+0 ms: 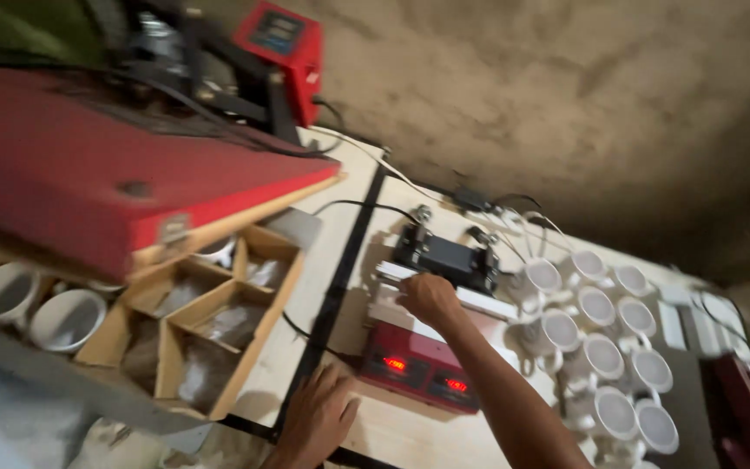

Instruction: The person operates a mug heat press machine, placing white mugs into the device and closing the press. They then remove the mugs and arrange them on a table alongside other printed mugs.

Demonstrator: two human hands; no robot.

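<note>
In the head view, the person's right hand [428, 298] lay curled over the top of a small red press machine [418, 365] with two glowing red displays on its front, the fingers closed round the pale handle bar [479, 300] just in front of the machine's black clamp block [446, 258]; whether the grip was firm or loose could not be told through the blur. The left hand [316, 419] rested flat and spread on the pale table [327, 252], holding nothing, just beside a black strip that ran across the tabletop. To the right of the machine, touching or nearly touching it, stood a crowd of white mugs [601, 352], packed close. The lit displays suggested that the machine was powered, so a hot clamp might have burned fingers that slid forward off the bar. A sideways swing of the right forearm could have knocked the nearest mugs into one another. Loose cables [514, 208] trailed behind the clamp and might have snagged. To the left sat a large red flat press [115, 174] above an open cardboard box [210, 321] with dividers, well apart from both hands.
</note>
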